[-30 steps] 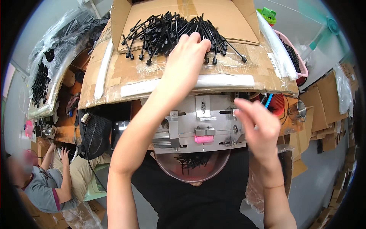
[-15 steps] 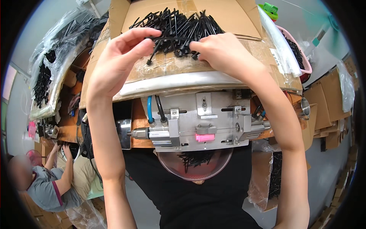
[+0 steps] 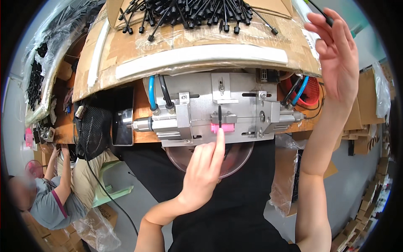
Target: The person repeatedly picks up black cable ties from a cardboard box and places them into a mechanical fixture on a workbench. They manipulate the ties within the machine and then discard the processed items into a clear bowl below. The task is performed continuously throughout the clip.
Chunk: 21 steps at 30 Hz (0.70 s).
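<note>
- Left hand (image 3: 200, 171): index finger extended, its tip touching or just beside the near end of a slim black piece (image 3: 220, 113); whether the hand gripped it could not be told.
- Just beyond that fingertip: the piece lay across a pink block (image 3: 229, 127) on the metal fixture plate (image 3: 244, 111), apparently not yet finished there.
- Below the fingertip: a translucent bowl (image 3: 244, 163), its contents largely hidden, so any finished count was unreadable.
- Right hand (image 3: 340, 63), raised well apart: fingers lightly gripping a black capped rod (image 3: 329, 20).
- Farther beyond the left hand: a large pile of black capped rods (image 3: 201, 13), seemingly left to work through.
</note>
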{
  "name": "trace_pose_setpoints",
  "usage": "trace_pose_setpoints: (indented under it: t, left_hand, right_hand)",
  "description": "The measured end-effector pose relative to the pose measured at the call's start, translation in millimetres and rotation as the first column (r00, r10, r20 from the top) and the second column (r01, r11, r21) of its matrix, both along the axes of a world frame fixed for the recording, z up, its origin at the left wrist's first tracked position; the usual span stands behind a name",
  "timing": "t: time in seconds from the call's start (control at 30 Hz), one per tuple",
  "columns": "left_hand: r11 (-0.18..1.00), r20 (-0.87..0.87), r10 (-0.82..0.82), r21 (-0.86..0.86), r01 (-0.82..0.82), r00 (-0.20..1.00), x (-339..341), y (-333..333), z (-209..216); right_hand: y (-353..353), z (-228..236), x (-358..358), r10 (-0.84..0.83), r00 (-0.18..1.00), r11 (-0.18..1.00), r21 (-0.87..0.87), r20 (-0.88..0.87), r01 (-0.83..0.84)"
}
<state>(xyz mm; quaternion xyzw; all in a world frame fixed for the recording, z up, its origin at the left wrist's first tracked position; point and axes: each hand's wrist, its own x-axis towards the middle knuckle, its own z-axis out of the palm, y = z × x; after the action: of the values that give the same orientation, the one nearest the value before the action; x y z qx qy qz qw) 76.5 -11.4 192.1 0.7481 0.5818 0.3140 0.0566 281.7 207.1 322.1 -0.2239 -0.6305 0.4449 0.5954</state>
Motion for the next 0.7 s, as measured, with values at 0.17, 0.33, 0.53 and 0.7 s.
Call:
trace_pose_setpoints:
  t: [0.17,0.33,0.53,0.7]
  left_hand:
    - [0.996,-0.122,0.031,-0.084,-0.041,0.992,12.4,5.4,-9.3]
    - [0.992,-0.089,0.011,-0.125,-0.022,0.996,9.3,9.5,-4.8]
    - [0.973,0.012,-0.078,-0.216,0.079,0.997,-9.5,16.8,22.9]
    - [0.894,-0.06,0.117,0.441,-0.079,0.991,-51.3,149.5,74.6]
  right_hand:
    - [-26.1,-14.7,22.2,0.084,0.996,0.996,0.012,-0.038,-0.084]
    - [-59.6,-28.4,16.9,-0.027,0.999,0.99,0.141,-0.021,0.03]
    - [-141.5,-95.8,-17.7,-0.209,0.91,0.977,0.118,0.357,0.178]
    - [-168.9,-152.9,-46.6,-0.219,0.764,0.96,0.275,0.607,0.057]
